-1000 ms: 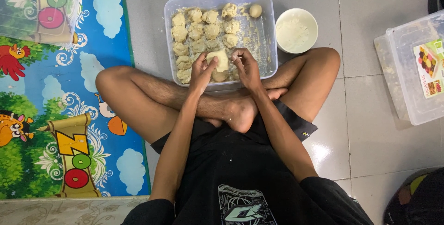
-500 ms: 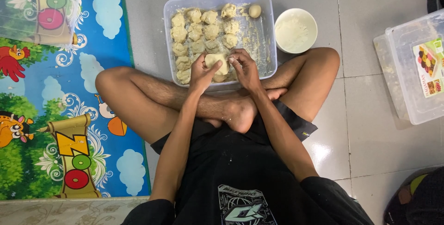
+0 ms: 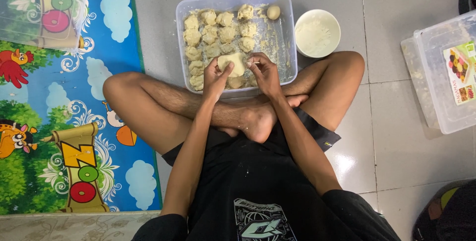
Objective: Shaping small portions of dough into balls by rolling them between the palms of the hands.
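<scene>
Both hands, left hand (image 3: 214, 75) and right hand (image 3: 263, 72), fingers curled around flattened dough piece (image 3: 232, 62), lifted above tray (image 3: 283, 38) for shaping; dough lumps (image 3: 213, 35) beyond fingertips.

One camera on the person's head, looking straight down.

The view comes from above and faces the floor. The person's black shirt fills the bottom, and their crossed legs lie in the middle. The left hand (image 3: 214, 77) and right hand (image 3: 264, 74) sit near the middle, a bit above it, about an arm's reach from the camera. The clear tray (image 3: 285, 38) is at the top, farthest from the body. The bright play mat (image 3: 59, 137) fills the left side and a clear box (image 3: 436, 72) gets cut off at the right edge. There is only this one view, so no part is shared.
</scene>
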